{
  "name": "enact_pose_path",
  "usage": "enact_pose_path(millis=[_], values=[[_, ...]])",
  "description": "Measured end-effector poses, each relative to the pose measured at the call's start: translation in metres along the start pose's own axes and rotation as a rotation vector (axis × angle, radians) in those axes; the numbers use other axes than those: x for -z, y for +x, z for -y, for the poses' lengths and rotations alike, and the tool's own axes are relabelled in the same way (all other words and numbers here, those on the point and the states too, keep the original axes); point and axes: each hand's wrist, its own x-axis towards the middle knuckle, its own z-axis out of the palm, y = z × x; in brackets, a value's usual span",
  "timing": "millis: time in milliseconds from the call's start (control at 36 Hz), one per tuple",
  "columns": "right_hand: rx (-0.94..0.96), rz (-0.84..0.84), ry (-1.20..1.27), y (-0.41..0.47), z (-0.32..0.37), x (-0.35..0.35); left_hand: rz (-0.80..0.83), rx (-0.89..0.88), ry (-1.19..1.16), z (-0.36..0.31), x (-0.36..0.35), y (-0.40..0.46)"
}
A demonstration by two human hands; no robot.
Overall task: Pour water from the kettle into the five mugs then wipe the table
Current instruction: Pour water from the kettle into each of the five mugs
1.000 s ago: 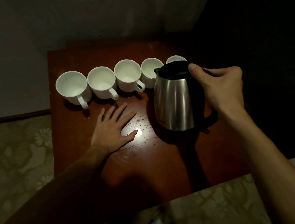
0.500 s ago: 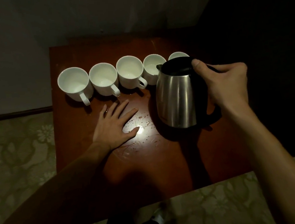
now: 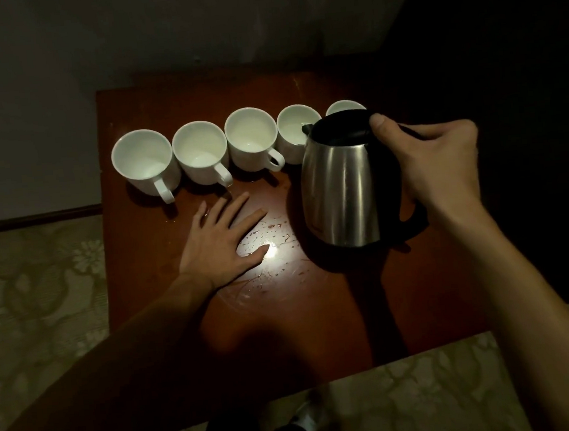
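Head view. Kettle, steel, upright near desk right edge, spout at fourth of five mugs lined along far edge. Right hand: fingers curled round handle. Left hand: fingers spread flat beside droplets. Risk: overshoot, spilling more onto wet desk.

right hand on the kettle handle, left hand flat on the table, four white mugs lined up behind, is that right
Not quite: the head view shows five white mugs in the row, the rightmost partly hidden behind the kettle. The rest holds: the right hand grips the kettle's handle and the left hand lies flat on the table.
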Motion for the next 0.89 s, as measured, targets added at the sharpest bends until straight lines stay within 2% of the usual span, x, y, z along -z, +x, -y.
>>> enact_pose_path(millis=[889], values=[[-0.009, 0.000, -0.001, -0.0009, 0.0022, -0.0008, 0.003, 0.002, 0.023, -0.0006, -0.0001, 0.0005]])
